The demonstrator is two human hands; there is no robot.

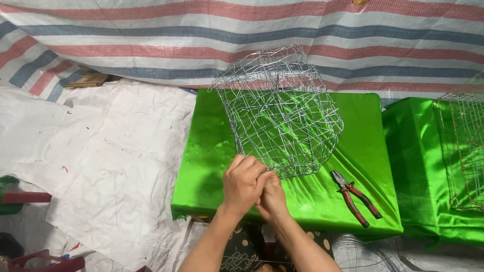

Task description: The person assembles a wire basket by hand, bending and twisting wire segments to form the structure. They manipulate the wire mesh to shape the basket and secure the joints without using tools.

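Head view, looking down on a low counter (217, 166) draped in shiny green cloth.

Wire mesh basket (282, 111): silver, loosely woven, tipped up on its side near the middle of the counter, its lower rim close to the front edge. Weave looks irregular, with open gaps.

Left hand (243, 184) and right hand (272, 197): pressed together at the basket's lower rim, near the counter's front edge. Left fingers (247, 166) curl closed over the wire there; the right hand sits under and behind the left, its fingers mostly hidden, so I cannot tell exactly how they grip. Both appear pinched on the same spot of the rim wire.

Pliers (355, 196): red and black handles, lying untouched near the front right corner of the counter, jaws pointing toward the basket, just apart from it.

Surroundings: a second green-covered counter (413, 151) to the right carries a flat rectangular wire grid (464, 146). Striped tarpaulin (353, 45) hangs behind; white sheeting (111, 151) covers the floor at left. Loose coils of wire (363, 252) lie below the front edge.

Step in hand, as I judge it: bending or twisting a wire end into the rim by hand. The next move likely calls for a firm hold on the rim while the wire is turned tight, perhaps with the pliers.
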